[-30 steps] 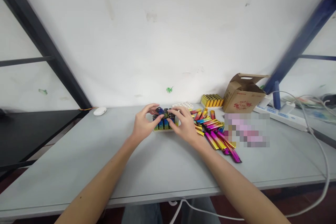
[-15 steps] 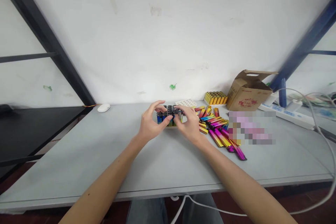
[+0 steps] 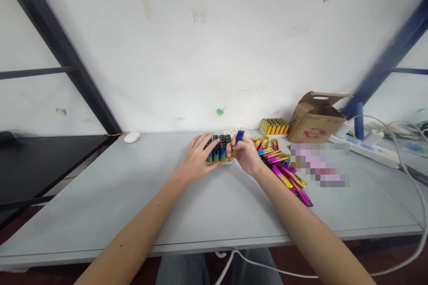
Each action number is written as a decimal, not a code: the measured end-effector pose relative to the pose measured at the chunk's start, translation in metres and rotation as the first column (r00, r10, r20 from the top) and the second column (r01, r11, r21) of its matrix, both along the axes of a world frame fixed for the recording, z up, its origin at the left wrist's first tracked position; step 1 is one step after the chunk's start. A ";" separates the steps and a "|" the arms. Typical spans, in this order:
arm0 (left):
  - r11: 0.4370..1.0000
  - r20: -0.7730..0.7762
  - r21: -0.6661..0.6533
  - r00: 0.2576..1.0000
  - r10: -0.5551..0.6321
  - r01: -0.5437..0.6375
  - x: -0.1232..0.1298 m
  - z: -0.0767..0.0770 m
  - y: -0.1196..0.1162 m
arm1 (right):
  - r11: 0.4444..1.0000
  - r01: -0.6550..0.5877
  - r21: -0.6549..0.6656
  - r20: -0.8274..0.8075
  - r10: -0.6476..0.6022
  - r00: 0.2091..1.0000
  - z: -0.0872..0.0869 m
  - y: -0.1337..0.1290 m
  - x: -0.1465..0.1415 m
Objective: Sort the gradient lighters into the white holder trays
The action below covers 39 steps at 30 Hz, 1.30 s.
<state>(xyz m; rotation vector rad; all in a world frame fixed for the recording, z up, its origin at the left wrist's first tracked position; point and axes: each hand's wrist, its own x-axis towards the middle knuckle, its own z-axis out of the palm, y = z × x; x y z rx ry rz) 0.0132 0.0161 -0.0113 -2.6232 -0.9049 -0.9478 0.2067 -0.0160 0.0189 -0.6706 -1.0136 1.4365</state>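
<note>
Dark-topped blue and yellow-green cylinders (image 3: 219,151) stand in rows in a white tray (image 3: 228,162) at the middle of the table. My left hand (image 3: 198,158) lies against the left side of this group, fingers apart over the nearest cylinders. Just right of the group, my right hand (image 3: 243,153) is closed around one blue and yellow cylinder (image 3: 240,136), its blue end pointing up. A white tray with holes (image 3: 230,132) lies behind, partly hidden by the cylinders and my right hand.
Shiny pink, yellow and blue pieces (image 3: 284,171) lie heaped on the right. Behind them are a tray of yellow cylinders (image 3: 274,128) and an open cardboard box (image 3: 314,122). A power strip (image 3: 371,146) with cables is far right; a white oval object (image 3: 132,137) lies left.
My right hand has drawn back from the group and now holds a cylinder up. My left hand has changed from a curved grasp to lying flatter along the group's side.
</note>
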 end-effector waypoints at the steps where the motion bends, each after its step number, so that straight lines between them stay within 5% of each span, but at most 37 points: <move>1: 1.000 -0.024 0.004 1.000 -0.003 0.004 0.001 -0.001 0.000 | 1.000 -0.010 -0.014 -0.032 0.009 0.999 0.000 0.000 0.001; 14: 0.996 -0.136 0.021 0.986 0.092 -0.090 0.003 -0.002 0.001 | 0.995 -0.099 -0.021 -0.207 0.092 0.974 -0.004 0.003 -0.001; 21: 0.991 -0.132 0.022 0.982 0.133 -0.131 -0.010 -0.003 0.008 | 0.994 -0.103 -0.029 -0.225 0.093 0.970 0.010 0.022 0.006; 29: 0.991 -0.070 0.000 0.988 0.134 -0.135 -0.023 0.001 0.016 | 0.968 -0.252 -0.018 -0.416 0.221 0.882 0.005 0.026 0.003; 39: 0.884 0.124 -0.383 0.934 0.336 -0.268 -0.045 -0.004 0.030 | 0.974 -0.178 -0.141 -0.281 0.133 0.950 0.001 0.030 0.008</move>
